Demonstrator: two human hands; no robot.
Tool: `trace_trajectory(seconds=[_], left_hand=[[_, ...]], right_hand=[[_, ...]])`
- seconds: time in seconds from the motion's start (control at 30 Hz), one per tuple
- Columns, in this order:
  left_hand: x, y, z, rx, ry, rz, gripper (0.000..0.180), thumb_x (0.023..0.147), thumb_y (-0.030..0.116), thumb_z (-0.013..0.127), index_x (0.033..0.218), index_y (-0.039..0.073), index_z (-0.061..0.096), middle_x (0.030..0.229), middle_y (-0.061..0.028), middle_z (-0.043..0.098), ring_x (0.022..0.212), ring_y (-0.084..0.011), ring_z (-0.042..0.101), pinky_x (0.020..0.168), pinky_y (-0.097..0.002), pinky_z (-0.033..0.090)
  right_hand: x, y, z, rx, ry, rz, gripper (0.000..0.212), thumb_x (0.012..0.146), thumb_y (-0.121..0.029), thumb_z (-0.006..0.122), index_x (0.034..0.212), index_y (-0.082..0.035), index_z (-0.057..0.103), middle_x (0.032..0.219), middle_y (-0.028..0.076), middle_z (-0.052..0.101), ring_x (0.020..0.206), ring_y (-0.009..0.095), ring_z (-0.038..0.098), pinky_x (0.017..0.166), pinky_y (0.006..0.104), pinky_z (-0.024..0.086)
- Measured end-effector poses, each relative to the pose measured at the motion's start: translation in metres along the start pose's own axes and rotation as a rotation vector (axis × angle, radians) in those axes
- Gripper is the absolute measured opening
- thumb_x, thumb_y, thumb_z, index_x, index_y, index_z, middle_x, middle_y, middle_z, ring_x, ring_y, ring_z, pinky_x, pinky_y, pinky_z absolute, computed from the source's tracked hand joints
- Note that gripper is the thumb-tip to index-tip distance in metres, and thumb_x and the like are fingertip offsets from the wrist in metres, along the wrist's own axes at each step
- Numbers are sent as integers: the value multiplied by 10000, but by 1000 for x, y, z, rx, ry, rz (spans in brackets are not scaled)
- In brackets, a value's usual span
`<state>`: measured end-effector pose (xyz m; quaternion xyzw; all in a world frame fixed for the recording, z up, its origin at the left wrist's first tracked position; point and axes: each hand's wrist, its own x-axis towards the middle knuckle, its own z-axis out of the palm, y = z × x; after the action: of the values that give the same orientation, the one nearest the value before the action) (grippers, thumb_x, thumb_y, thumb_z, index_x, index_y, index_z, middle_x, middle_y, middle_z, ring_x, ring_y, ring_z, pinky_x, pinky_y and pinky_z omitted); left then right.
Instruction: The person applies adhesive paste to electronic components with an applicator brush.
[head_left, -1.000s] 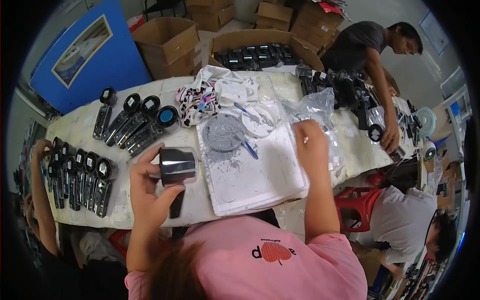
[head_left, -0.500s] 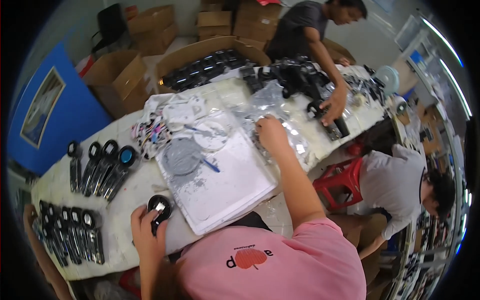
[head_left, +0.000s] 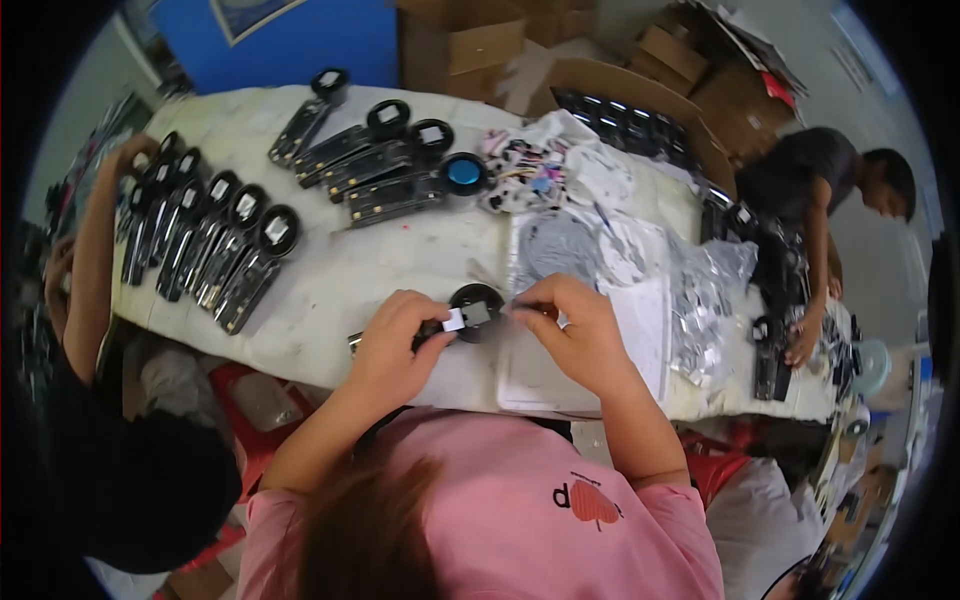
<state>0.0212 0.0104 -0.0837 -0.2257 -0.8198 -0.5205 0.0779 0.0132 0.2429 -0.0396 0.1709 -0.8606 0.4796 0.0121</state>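
Observation:
A black handheld device with a round head [head_left: 472, 306] lies on the table in front of me; a grey square shows on its head, and its handle is mostly hidden under my left hand. My left hand [head_left: 395, 345] is closed, with thumb and fingers pinching a small white square piece [head_left: 453, 320] against the left side of the round head. Just right of the head, my right hand [head_left: 572, 325] is closed in a pinch at the head's edge. A small dark thing shows at its fingertips, too blurred to name.
A white board [head_left: 560, 370] bears a grey-smeared round lid [head_left: 557, 245] and a blue pen. Clear plastic bags [head_left: 700, 310] lie right of it, a patterned cloth [head_left: 530, 165] behind. Several similar black devices [head_left: 245, 240] stand in rows at left. Co-workers reach in from both sides.
My view has turned left. My right hand has left the plastic bags and come to the device's round head. My left hand has shifted from gripping the head to pinching the white piece.

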Motion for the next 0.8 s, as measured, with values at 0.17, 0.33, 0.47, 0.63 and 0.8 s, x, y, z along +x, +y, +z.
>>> trace_trajectory(seconds=[0.17, 0.33, 0.47, 0.63, 0.8], left_hand=[[-3, 2, -3, 6, 14, -6, 253, 762, -41, 713, 970, 46, 598, 909, -105, 588, 798, -241, 579, 691, -318, 462], [-1, 4, -3, 20, 3, -69, 247, 756, -18, 707, 967, 26, 586, 905, -129, 592, 811, -306, 565, 707, -383, 469], [0, 3, -2, 14, -13, -51, 261, 758, -24, 699, 992, 31, 597, 918, -128, 593, 825, -309, 566, 708, -387, 468], [0, 0, 0, 132, 16, 110, 292, 749, -32, 698, 1026, 37, 636, 942, -125, 596, 858, -311, 576, 724, -381, 475], [1, 0, 0, 111, -5, 102, 268, 753, -34, 695, 1006, 34, 644, 946, -122, 596, 863, -307, 579, 730, -371, 478]], right_hand=[[22, 5, 29, -164, -53, -293, 119, 792, -9, 697, 909, -30, 687, 797, 100, 607, 702, 259, 589, 628, 334, 480], [15, -2, 36, -293, -19, -301, 181, 764, -54, 720, 943, -36, 693, 867, 111, 565, 796, 296, 572, 680, 377, 481], [3, -7, 25, -447, -50, -288, 321, 747, -103, 748, 1063, -81, 698, 1073, 149, 544, 965, 322, 532, 808, 382, 473], [-11, 2, 9, -467, 66, -189, 400, 766, -153, 751, 1148, -88, 653, 1112, 163, 549, 973, 349, 518, 829, 427, 452], [-28, 39, -24, -670, 407, -18, 217, 745, -88, 756, 925, -16, 658, 888, 145, 572, 824, 346, 536, 719, 433, 442]])
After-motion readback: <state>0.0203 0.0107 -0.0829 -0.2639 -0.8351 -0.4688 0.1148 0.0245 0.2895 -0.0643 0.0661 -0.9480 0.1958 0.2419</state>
